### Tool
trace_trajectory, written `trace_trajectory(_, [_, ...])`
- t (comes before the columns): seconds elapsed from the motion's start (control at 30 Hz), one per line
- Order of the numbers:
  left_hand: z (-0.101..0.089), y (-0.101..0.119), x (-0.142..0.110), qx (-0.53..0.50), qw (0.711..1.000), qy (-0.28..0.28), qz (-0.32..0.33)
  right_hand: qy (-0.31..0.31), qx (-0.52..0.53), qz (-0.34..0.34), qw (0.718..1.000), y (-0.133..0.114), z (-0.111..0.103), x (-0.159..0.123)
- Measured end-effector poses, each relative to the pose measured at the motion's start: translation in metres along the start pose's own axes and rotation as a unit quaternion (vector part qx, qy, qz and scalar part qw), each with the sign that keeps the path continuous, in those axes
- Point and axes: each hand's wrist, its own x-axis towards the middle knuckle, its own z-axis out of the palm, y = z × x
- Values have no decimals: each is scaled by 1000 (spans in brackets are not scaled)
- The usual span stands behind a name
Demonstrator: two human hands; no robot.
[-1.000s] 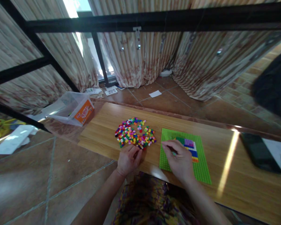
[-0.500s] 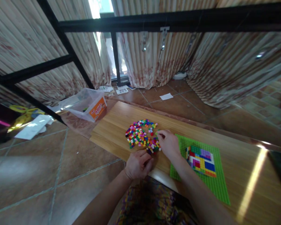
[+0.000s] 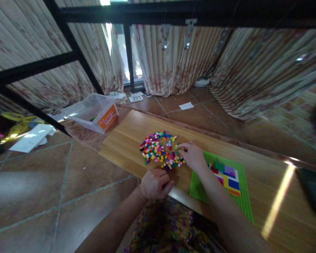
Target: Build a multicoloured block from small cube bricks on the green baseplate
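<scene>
Small building bricks (image 3: 154,151) in many colours lie in a loose pile on the wooden table. At the right edge of that pile my right hand (image 3: 192,154) reaches down with thumb and forefinger pinched together. Whatever is between those fingertips is too small to make out. My left hand (image 3: 156,183) is curled closed at the table's near edge, just below the pile, its palm hidden. A green baseplate (image 3: 243,179) lies to the right, partly under my right forearm. On it sits a block of joined multicoloured bricks (image 3: 228,177), its left part covered by that forearm.
A clear plastic bin (image 3: 91,112) with an orange label stands beyond the table's left end, a few green pieces inside. A dark object (image 3: 312,191) rests at the table's right side. Black metal bars (image 3: 147,14) and curtains (image 3: 160,70) stand behind.
My right hand has shifted slightly over the pile's right edge, its fingers still pinched. My left hand stays curled in place. The whole view has tilted a little.
</scene>
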Motion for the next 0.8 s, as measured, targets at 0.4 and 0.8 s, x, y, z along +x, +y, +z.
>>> trace_trajectory(0.4, [3,-3,0,0,999,14,-30,3,10,-17,1000,-11,2,8])
trace_trajectory(0.8, [3,-2,1,-13,999,13,-45,9,40,-114,993,-14,14,4])
